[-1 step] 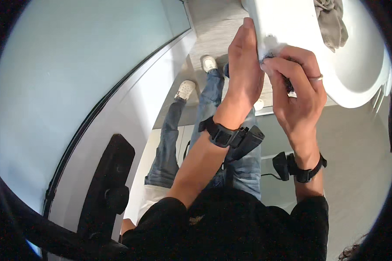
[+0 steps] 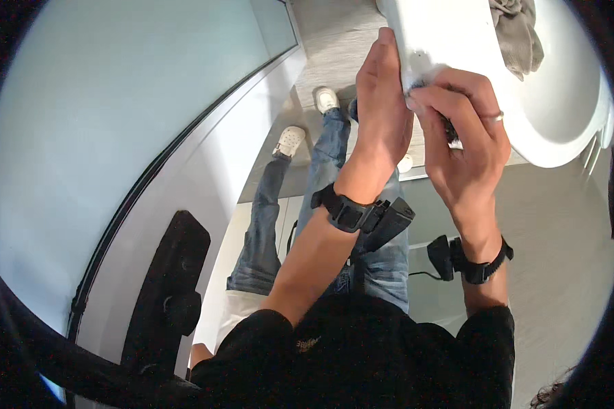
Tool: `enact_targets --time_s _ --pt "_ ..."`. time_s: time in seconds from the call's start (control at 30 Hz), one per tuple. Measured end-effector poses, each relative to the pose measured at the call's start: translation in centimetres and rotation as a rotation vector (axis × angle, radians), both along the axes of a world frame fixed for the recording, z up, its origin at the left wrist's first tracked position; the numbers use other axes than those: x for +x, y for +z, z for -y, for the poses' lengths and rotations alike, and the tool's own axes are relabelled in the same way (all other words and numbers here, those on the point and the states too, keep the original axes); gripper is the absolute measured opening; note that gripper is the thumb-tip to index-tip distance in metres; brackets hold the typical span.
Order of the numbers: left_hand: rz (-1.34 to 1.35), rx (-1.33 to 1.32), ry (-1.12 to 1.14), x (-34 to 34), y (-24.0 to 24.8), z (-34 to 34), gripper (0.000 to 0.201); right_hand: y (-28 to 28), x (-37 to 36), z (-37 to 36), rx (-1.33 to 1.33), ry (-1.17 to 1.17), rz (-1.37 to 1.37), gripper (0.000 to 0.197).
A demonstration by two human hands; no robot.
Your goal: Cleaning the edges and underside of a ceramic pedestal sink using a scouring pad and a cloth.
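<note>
My left hand lies along the near left side of the white washbasin ledge, its thumb stretched out along the edge. In my right hand is a dark, wiry scouring pad, pinched between thumb and fingers and mostly hidden by them. The pad presses on the ledge's near corner, close to the left palm. Greyish smears and dark specks show on the white surface just beyond my right fingertips.
Right of the ledge is the white basin bowl, with a grey-brown cloth over its far rim. A frosted panel with a black handle stands at left. Beside my legs is another person's leg.
My right fingertips have shifted very slightly, and less of the dark pad shows beside them. My left hand stays against the ledge.
</note>
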State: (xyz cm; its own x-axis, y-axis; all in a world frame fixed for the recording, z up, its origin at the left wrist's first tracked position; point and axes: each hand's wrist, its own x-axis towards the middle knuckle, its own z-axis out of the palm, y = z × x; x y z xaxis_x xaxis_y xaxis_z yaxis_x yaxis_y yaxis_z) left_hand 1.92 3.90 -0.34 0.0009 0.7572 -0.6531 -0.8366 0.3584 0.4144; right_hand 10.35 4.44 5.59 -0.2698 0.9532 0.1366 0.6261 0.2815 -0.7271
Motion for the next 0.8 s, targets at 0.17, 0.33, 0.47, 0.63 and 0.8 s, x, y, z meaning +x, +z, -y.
enact_targets --time_s 0.17,0.33,0.47,0.63,0.8 --pt "-0.012 0.052 0.019 -0.1 0.1 0.3 0.051 0.0 -0.7 -1.5 0.086 0.061 0.043 0.016" --pt "0.033 0.004 0.038 -0.4 0.0 0.4 0.051 0.3 -0.5 -0.2 -0.024 0.034 -0.020 0.015" --pt "0.076 0.037 0.059 0.2 -0.1 0.4 0.051 0.3 -0.6 -1.4 0.013 0.056 0.032 0.016" --pt "0.036 0.043 0.041 -0.2 -0.2 0.4 0.048 0.2 -0.3 -0.5 0.000 0.033 0.010 0.015" --pt "-0.025 0.041 0.006 -0.4 -0.1 0.2 0.052 0.1 -0.6 -1.8 0.024 0.092 0.039 0.015"
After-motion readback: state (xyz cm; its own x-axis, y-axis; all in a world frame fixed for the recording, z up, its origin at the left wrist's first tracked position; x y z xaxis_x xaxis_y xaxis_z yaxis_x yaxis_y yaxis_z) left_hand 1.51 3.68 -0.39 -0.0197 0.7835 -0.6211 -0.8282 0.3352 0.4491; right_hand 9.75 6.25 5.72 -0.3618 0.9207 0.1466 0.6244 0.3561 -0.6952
